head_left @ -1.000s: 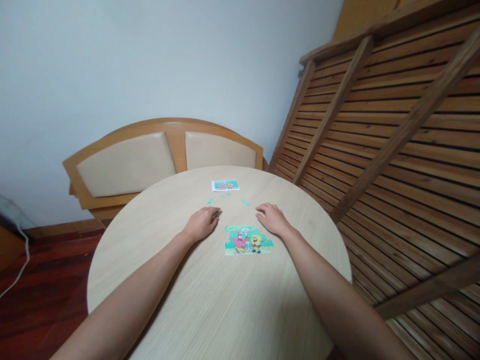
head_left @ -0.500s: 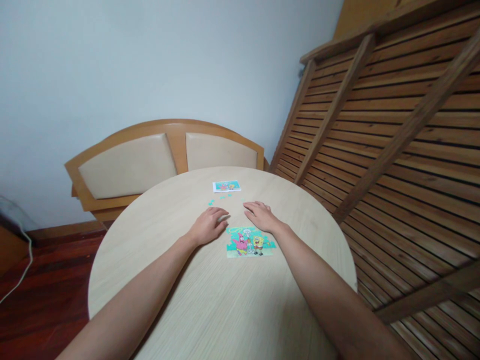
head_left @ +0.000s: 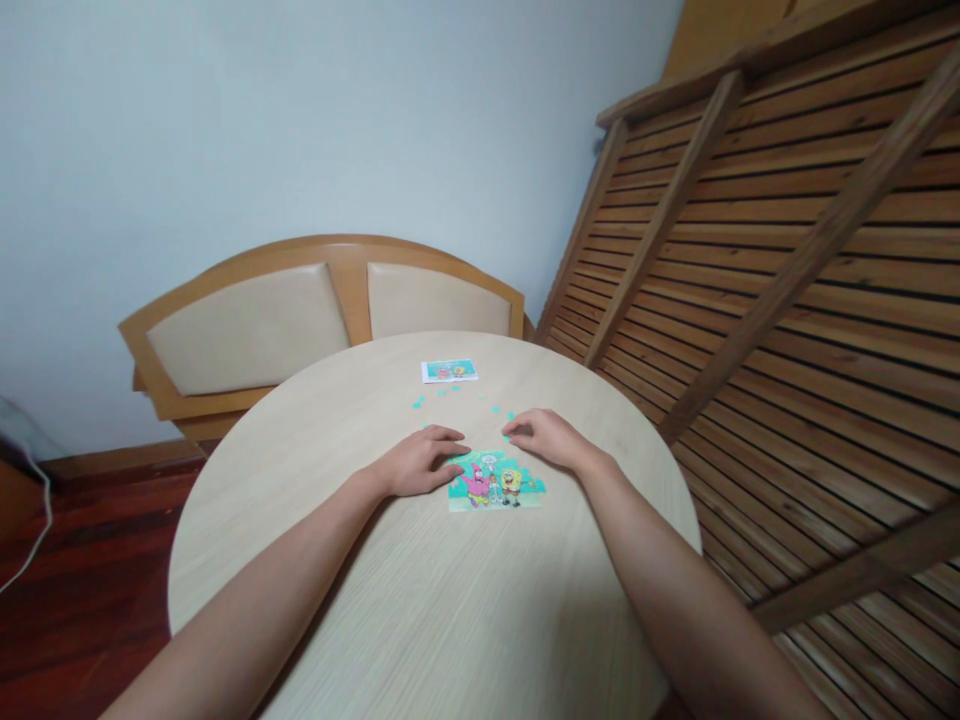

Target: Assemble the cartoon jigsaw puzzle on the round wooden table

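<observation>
A partly assembled jigsaw puzzle (head_left: 495, 485) with cartoon figures on a teal ground lies flat on the round table (head_left: 405, 620). My left hand (head_left: 421, 462) rests at its upper left corner, fingers stretched out and apart, the fingertips touching the edge. Just above the puzzle's upper right, my right hand (head_left: 551, 437) pinches thumb and forefinger together on a small teal puzzle piece (head_left: 506, 437), mostly hidden by the fingertips. Loose teal pieces (head_left: 418, 403) lie scattered beyond the hands, two of them close by the right fingers.
A picture card (head_left: 450, 371) with the same cartoon scene lies toward the table's far side. Behind stands a wooden headboard (head_left: 351, 285) with cream panels against the wall. A slatted wooden frame (head_left: 720, 260) leans at the right. A white cable (head_left: 46, 510) hangs at the left.
My right hand has shifted right and back from the middle, its fingers now pinched on a piece, uncovering loose pieces. My left hand has moved onto the puzzle's upper left edge.
</observation>
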{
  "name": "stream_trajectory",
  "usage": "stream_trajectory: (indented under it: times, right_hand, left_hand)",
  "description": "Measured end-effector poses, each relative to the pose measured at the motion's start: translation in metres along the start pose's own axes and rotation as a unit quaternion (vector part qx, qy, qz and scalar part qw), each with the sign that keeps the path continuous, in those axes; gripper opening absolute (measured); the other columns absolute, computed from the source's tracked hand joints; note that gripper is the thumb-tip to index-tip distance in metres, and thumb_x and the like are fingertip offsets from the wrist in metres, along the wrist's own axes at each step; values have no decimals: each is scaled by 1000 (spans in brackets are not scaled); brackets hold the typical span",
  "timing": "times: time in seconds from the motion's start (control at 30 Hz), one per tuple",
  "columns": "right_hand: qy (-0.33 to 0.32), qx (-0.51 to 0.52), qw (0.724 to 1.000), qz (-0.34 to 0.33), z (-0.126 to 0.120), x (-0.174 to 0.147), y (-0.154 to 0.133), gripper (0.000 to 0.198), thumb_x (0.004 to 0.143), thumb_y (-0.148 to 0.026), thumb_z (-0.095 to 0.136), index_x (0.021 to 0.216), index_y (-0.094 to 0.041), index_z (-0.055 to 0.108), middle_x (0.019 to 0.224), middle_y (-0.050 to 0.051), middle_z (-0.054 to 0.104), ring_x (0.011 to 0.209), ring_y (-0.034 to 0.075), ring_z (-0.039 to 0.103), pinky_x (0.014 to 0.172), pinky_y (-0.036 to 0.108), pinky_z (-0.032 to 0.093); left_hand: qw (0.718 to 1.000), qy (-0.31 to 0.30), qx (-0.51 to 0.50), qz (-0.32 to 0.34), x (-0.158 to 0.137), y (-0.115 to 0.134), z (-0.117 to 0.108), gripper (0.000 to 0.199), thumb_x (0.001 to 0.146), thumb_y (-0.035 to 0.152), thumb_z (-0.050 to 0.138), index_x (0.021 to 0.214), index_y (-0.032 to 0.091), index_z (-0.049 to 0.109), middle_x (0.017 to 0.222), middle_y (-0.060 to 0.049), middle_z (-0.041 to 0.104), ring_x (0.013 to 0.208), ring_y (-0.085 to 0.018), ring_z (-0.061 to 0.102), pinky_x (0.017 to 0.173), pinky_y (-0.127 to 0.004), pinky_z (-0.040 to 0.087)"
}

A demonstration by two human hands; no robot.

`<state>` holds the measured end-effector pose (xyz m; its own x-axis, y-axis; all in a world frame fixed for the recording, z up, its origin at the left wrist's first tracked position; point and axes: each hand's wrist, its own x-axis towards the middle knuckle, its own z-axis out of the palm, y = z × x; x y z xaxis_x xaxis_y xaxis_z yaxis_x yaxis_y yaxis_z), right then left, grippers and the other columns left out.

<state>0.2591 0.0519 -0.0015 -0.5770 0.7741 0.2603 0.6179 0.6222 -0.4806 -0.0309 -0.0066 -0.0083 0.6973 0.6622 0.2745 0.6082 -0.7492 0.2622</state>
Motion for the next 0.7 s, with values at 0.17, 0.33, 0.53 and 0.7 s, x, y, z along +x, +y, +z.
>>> stream_trajectory:
  times: [0.17,0.33,0.53,0.7]
  right_hand:
    - [5,75,997,26,-1,-5,5,27,83,-18,67,109,-16,74,100,7,76,91,20,70,86,31,52]
    - [27,4,1000,0,1,-4,9,26,85,-29,71,107,-16,76,107,11,73,98,24,67,91,35,50]
    - [6,-5,1000,-3,5,-2,15,20,85,-27,69,100,-19,78,101,9,72,94,22,66,90,33,49]
    - [4,12,1000,16,5,-2,17,14,81,-26,71,90,-17,74,99,9,71,95,22,64,91,33,48]
  left_hand:
    - [1000,7,-2,-1,0,-2,1,38,99,38,48,128,21,66,133,-13,61,124,-26,57,108,-42,45]
    - [1000,8,-1,7,0,-7,3,37,101,36,47,127,19,67,131,-14,62,122,-25,57,107,-41,45]
    - [1000,16,3,5,-1,-11,4,35,101,34,48,126,20,68,131,-13,63,121,-25,58,105,-40,46]
    - [1000,15,4,-4,-2,-13,3,34,100,32,48,125,19,68,131,-13,62,121,-25,58,105,-41,46]
